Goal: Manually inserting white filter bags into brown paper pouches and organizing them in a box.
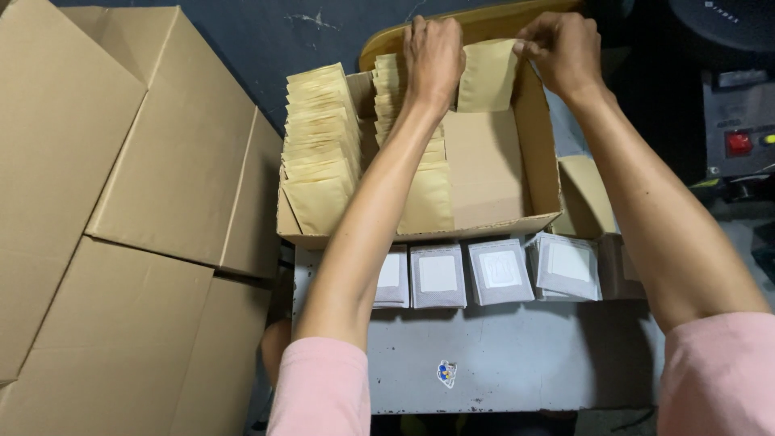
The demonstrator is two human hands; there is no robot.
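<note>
An open cardboard box (539,145) sits on a grey metal table (517,355) and holds two rows of upright tan paper pouches (319,145). Both my arms reach to the box's far end. My left hand (432,56) presses on the back of the middle row of pouches (428,194). My right hand (561,52) pinches the top corner of one tan pouch (487,77), which both hands hold upright over the box's empty right part.
Several grey packets with white squares (500,270) lie in a row on the table in front of the box. Large flat cardboard boxes (121,202) fill the left. A machine with a red switch (739,144) stands at the right.
</note>
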